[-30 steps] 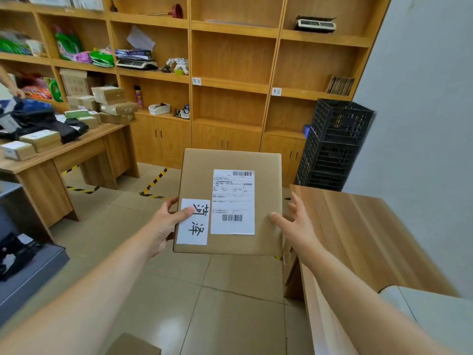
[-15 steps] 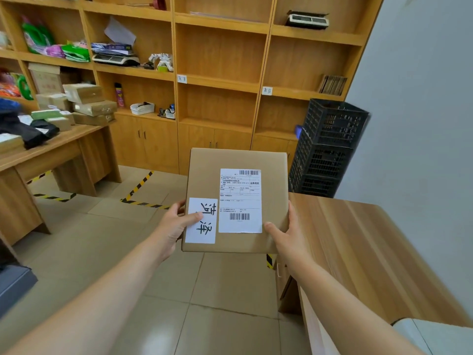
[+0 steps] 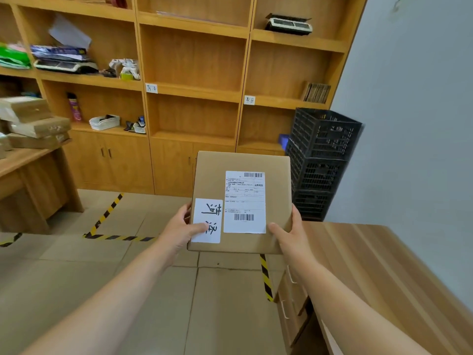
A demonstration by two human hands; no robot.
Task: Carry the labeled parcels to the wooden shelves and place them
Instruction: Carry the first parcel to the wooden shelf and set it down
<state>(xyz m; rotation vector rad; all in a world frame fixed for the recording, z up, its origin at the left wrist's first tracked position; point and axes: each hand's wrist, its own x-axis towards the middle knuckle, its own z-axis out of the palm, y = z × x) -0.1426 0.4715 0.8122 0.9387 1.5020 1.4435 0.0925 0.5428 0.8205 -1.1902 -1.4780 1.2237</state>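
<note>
A flat brown cardboard parcel [image 3: 212, 172] is held in front of me at chest height. It bears a white shipping label with barcodes and a smaller white label with handwritten characters. My left hand [image 3: 179, 229] grips its lower left edge, thumb on the small label. My right hand [image 3: 289, 234] grips the lower right corner. The wooden shelves [image 3: 194, 90] fill the wall straight ahead, with bare compartments in the middle and right columns; small paper tags mark two shelf edges.
A stack of black plastic crates [image 3: 320, 162] stands at the shelves' right end. A wooden desk with drawers [image 3: 371, 272] lies close on my right. Another desk [image 3: 23, 160] with stacked boxes [image 3: 35, 124] is on the left. Yellow-black tape [image 3: 107, 216] marks the tiled floor.
I have moved closer to the shelves, which now look larger. My right hand closed onto the parcel's corner. The left desk slid toward the frame's edge.
</note>
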